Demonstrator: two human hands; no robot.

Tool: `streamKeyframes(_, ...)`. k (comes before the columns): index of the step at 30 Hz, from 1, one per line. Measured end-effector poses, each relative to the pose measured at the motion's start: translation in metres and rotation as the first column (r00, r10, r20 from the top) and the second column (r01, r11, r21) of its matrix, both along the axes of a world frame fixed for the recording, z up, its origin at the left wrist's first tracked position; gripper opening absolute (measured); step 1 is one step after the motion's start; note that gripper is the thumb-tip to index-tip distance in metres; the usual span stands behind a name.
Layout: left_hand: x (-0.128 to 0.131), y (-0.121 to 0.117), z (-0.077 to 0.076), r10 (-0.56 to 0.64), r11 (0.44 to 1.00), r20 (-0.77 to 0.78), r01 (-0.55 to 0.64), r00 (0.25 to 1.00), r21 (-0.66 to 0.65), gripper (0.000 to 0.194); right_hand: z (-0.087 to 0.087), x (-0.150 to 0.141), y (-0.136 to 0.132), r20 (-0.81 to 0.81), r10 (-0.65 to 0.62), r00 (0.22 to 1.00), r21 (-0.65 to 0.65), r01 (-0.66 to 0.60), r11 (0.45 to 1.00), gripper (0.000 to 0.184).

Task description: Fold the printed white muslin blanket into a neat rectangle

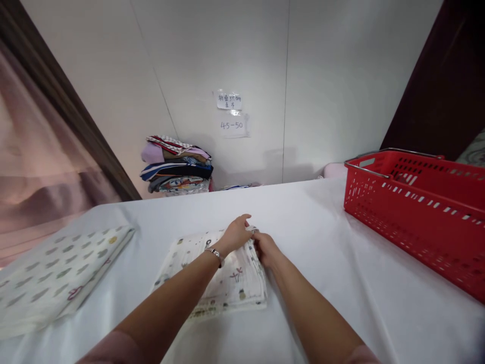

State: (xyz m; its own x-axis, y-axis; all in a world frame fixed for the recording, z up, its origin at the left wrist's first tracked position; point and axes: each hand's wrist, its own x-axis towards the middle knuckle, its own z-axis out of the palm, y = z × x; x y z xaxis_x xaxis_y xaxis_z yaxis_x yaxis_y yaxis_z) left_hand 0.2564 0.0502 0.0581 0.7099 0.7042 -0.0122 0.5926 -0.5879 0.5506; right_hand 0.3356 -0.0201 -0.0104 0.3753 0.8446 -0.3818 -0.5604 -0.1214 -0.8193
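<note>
A folded white cloth with small printed figures (231, 283) lies on the white table (303, 242) in front of me. My left hand (237, 233), with a bracelet on its wrist, rests on the cloth's far right corner, fingers curled over the edge. My right hand (265, 248) sits just beside it, fingers closed on the same corner of the cloth. Both forearms reach out over the cloth.
A second folded printed cloth (56, 275) lies at the table's left. A red plastic basket (420, 212) with a metal handle stands at the right. A stack of folded coloured fabrics (176, 164) sits by the wall, under two paper notes (232, 114).
</note>
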Motion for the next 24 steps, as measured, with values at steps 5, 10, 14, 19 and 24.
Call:
streamKeyframes(5, -0.004, -0.006, -0.001, 0.041, 0.997, -0.013, -0.04, 0.999, 0.066, 0.059, 0.004, 0.004, -0.004, 0.105, -0.01, 0.994, 0.011, 0.009, 1.0, 0.008)
streamKeyframes(10, -0.008, -0.01, -0.003, 0.048, 0.97, -0.095, -0.024, 0.994, 0.243, 0.058, 0.003, 0.004, -0.004, 0.197, -0.061, 0.979, 0.018, 0.058, 0.998, 0.004)
streamKeyframes(14, -0.01, -0.011, -0.007, 0.014, 0.991, -0.031, -0.01, 0.999, 0.131, 0.056, 0.006, 0.006, -0.005, 0.159, -0.013, 0.987, 0.012, 0.012, 1.0, 0.003)
streamKeyframes(19, -0.013, -0.018, -0.013, 0.039, 0.99, 0.051, -0.046, 0.998, 0.134, 0.049, 0.014, 0.009, -0.011, 0.083, 0.055, 0.995, 0.045, -0.059, 0.997, 0.016)
streamKeyframes(24, -0.019, -0.031, -0.014, 0.021, 0.997, 0.089, -0.027, 0.996, 0.065, 0.053, 0.011, 0.008, -0.012, 0.106, 0.033, 0.994, 0.038, -0.037, 0.999, 0.026)
